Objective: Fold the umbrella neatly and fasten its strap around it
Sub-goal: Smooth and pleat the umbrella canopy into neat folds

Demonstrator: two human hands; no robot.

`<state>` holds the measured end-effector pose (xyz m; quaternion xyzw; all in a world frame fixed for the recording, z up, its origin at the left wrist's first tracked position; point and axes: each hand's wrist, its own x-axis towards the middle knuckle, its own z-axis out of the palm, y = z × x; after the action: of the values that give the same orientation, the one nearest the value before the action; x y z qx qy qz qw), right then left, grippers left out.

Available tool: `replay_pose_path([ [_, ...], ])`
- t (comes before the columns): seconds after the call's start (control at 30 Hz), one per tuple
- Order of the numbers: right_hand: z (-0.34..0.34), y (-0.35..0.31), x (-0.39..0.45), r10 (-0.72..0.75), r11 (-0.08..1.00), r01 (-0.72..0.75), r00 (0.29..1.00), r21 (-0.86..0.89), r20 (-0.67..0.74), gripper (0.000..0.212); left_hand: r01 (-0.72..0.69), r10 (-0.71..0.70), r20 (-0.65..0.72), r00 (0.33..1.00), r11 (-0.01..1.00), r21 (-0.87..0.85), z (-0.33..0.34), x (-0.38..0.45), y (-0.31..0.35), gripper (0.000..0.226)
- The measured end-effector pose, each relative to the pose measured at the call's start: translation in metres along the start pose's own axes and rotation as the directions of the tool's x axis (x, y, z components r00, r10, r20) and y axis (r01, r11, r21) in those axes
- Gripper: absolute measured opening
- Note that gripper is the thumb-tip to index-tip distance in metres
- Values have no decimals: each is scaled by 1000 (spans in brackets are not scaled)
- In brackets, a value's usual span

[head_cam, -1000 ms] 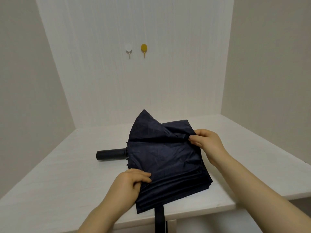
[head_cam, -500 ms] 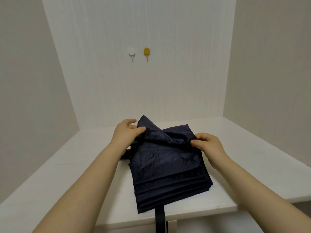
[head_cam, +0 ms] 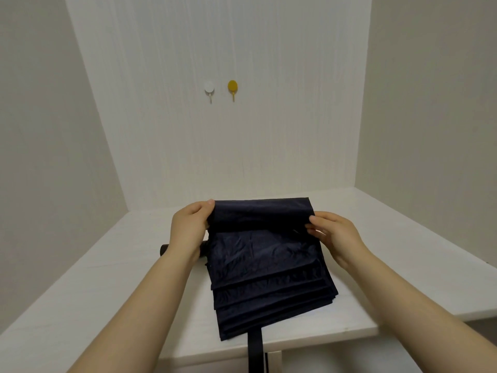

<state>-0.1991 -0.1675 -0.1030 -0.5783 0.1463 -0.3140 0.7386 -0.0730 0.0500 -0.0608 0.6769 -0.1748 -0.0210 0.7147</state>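
A white tabletop (head_cam: 113,289) with a faint wood grain fills a shallow alcove, its front edge cut off near the bottom of the view. Behind it rises a white back wall (head_cam: 282,117) with fine vertical streaks. Two small hooks are stuck to this wall side by side: a white hook (head_cam: 209,88) and a yellow hook (head_cam: 232,86). Plain beige side walls (head_cam: 40,130) close the alcove. The light is soft and even.
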Motion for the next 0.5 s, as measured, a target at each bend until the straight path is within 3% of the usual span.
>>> replay_pose_path([
  [0.27, 8, -20, 1, 22, 970, -20, 1000, -244, 7, 11, 0, 1, 21, 1000, 999, -34, -2, -10, 3, 18],
  [0.37, 8, -22, 0, 2, 984, -8, 999, -178, -34, 9, -34, 35, 7, 999, 999, -38, -5, -13, 6, 19],
  [0.5, 2, -21, -4, 82, 991, -82, 997, -109, 0, 10, -48, 48, 5, 999, 999, -9, -12, -22, 5, 19],
])
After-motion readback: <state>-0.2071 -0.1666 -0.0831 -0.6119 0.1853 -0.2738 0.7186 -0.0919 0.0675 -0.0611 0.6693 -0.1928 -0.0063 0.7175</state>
